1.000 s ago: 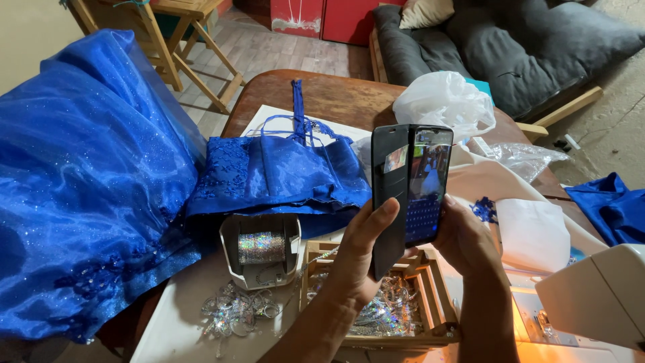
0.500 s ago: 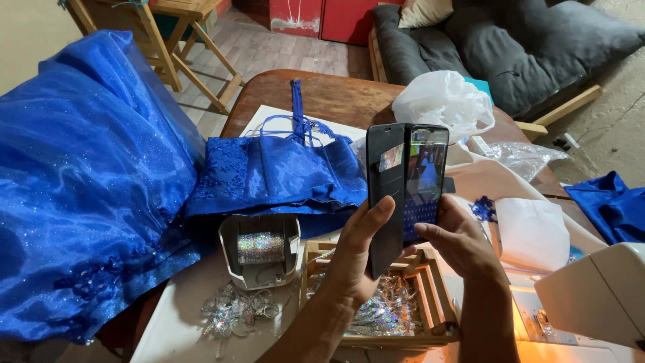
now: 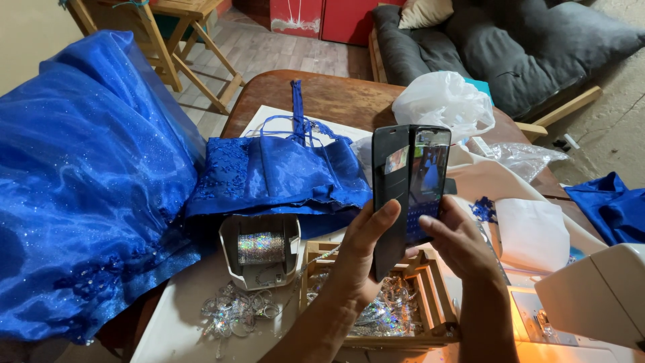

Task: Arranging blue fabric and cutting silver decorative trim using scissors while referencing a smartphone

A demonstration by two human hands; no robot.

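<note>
While left hand (image 3: 359,259) grips phone (image 3: 408,185), right hand (image 3: 460,242) touches its edge.

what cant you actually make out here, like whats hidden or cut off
All in the head view:
- Phone screen: lit, but its content is too small and blurred to tell.
- Wooden tray: partly covered by the left hand and right hand.
- White sewing machine: cut off by the right and bottom edges.
- Blue dress skirt: cut off at the left edge.
- White plastic bag: contents hidden.
</note>
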